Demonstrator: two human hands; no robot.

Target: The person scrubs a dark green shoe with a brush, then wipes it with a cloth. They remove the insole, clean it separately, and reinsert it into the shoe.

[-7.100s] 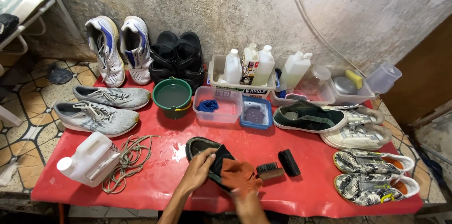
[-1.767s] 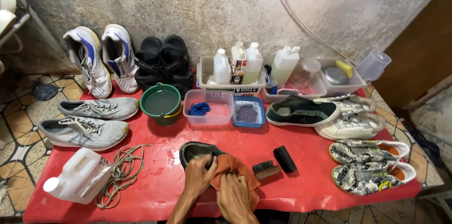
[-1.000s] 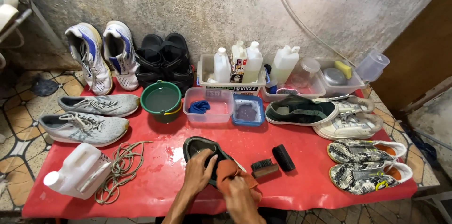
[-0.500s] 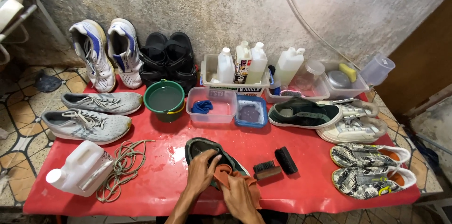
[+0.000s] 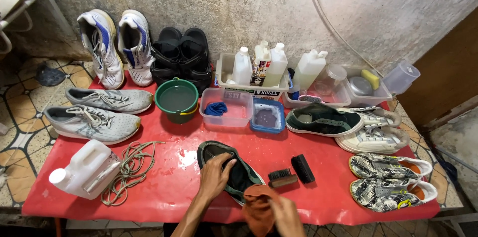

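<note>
Head view looked down on a red table (image 5: 164, 192) set against a rough wall. The left hand (image 5: 215, 176) lay on a dark green shoe (image 5: 238, 173) near the front edge, its fingers (image 5: 225, 163) curled over the shoe's opening and gripping it. The right hand (image 5: 283, 213) was low at the frame's bottom, its fingers closed on a bunched orange-brown cloth (image 5: 259, 209) just beside the shoe's near end. Half a second earlier the cloth had been pressed on the shoe between both hands; it had since come off toward the person, and the shoe's dark inside showed more plainly. The shoe itself stayed where it was, as did the two brushes (image 5: 291, 172) to its right. A white jug (image 5: 82, 169) and a coil of rope (image 5: 130, 164) lay to the left; a green bucket (image 5: 176, 99) and a clear tub (image 5: 226, 109) stood behind, with pairs of shoes along both sides.
</note>
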